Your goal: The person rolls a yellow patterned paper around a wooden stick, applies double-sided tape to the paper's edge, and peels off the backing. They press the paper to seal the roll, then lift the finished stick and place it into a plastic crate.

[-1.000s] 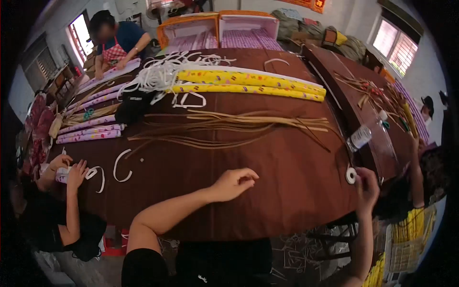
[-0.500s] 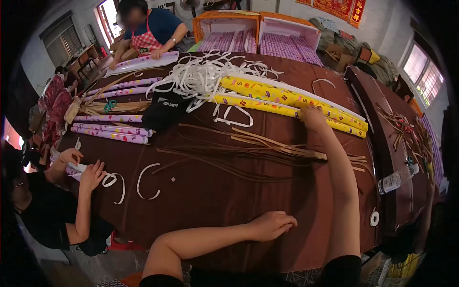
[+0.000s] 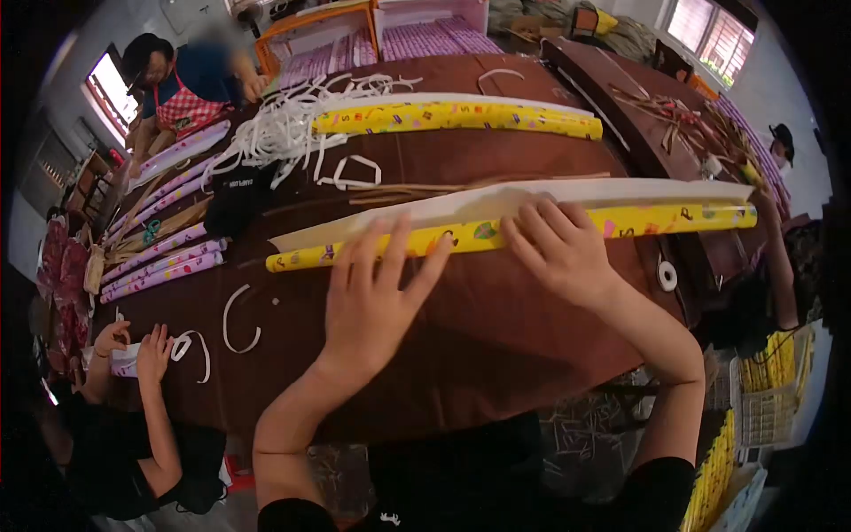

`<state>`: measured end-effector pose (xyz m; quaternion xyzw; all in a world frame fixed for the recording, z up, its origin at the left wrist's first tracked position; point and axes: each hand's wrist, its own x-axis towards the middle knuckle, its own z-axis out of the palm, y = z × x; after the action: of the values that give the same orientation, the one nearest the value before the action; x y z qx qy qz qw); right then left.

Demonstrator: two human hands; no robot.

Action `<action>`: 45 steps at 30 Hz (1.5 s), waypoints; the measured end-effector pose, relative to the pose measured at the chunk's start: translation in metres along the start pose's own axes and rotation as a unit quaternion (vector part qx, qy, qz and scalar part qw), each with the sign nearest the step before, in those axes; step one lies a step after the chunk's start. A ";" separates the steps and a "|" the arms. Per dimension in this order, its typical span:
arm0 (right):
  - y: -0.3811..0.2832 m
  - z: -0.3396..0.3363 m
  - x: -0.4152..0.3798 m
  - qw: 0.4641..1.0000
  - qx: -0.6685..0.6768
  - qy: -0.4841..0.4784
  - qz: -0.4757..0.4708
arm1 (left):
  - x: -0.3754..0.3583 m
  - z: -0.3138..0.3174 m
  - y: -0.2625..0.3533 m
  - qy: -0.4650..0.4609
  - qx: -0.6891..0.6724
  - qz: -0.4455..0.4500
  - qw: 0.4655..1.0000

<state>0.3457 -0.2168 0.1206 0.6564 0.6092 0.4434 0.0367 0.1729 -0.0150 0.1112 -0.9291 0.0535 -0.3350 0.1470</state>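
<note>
A long yellow patterned roll point(image 3: 656, 219) with a loose white edge point(image 3: 496, 199) lies across the table in front of me. My left hand point(image 3: 377, 293) rests on its left half, fingers spread. My right hand point(image 3: 560, 244) lies over its middle, with the fingers bent over the roll and slightly apart. Farther back, more yellow rolled paper point(image 3: 461, 118) lies beside a heap of white strips point(image 3: 284, 129). Brown strips point(image 3: 399, 191) are partly hidden behind the roll.
Purple patterned rolls point(image 3: 164, 266) and a black cap point(image 3: 238, 199) lie on the left. A co-worker's hands point(image 3: 152, 350) are at the lower left; another person point(image 3: 182, 89) stands at the far left. A white tape roll point(image 3: 667, 276) sits on the right.
One yellow roll has come from the back toward me, over the brown strips. My left hand has risen from the table onto it, and my right hand has come closer. The view has shifted right.
</note>
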 end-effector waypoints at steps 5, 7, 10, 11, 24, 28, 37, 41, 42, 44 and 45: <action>-0.088 -0.065 -0.061 0.987 0.127 -0.007 0.097 | -0.089 -0.038 0.019 -0.162 -0.179 -0.020 0.970; -0.113 -0.072 -0.084 0.977 0.177 -0.032 0.113 | -0.116 -0.057 0.033 -0.202 -0.258 -0.062 0.943; -0.139 -0.068 -0.103 0.975 0.194 -0.017 0.108 | -0.152 -0.056 0.044 -0.243 -0.269 -0.104 0.926; -0.145 -0.065 -0.107 0.972 0.209 -0.007 0.110 | -0.157 -0.051 0.045 -0.239 -0.286 -0.091 0.923; -0.041 -0.053 -0.209 0.918 0.314 -0.226 0.089 | -0.183 -0.021 0.047 -0.197 -0.276 -0.061 0.939; -0.040 -0.053 -0.212 0.947 0.220 -0.221 0.070 | -0.167 -0.021 0.049 -0.194 -0.284 -0.067 0.937; -0.024 -0.039 -0.219 0.946 0.246 -0.203 0.059 | -0.156 -0.010 0.055 -0.218 -0.294 -0.094 0.926; -0.021 -0.037 -0.225 0.940 0.260 -0.210 0.062 | -0.146 -0.014 0.056 -0.259 -0.303 -0.104 0.911; -0.022 -0.035 -0.225 0.940 0.266 -0.205 0.061 | -0.139 -0.016 0.057 -0.272 -0.318 -0.110 0.902; -0.018 -0.037 -0.226 0.937 0.269 -0.215 0.059 | -0.133 -0.015 0.056 -0.289 -0.329 -0.121 0.891; -0.014 -0.039 -0.226 0.935 0.265 -0.231 0.046 | -0.134 -0.009 0.054 -0.283 -0.323 -0.092 0.899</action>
<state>0.3405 -0.4205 0.0145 0.7543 0.6481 0.1031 -0.0194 0.0637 -0.0420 0.0201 -0.9820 0.0293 -0.0347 -0.1835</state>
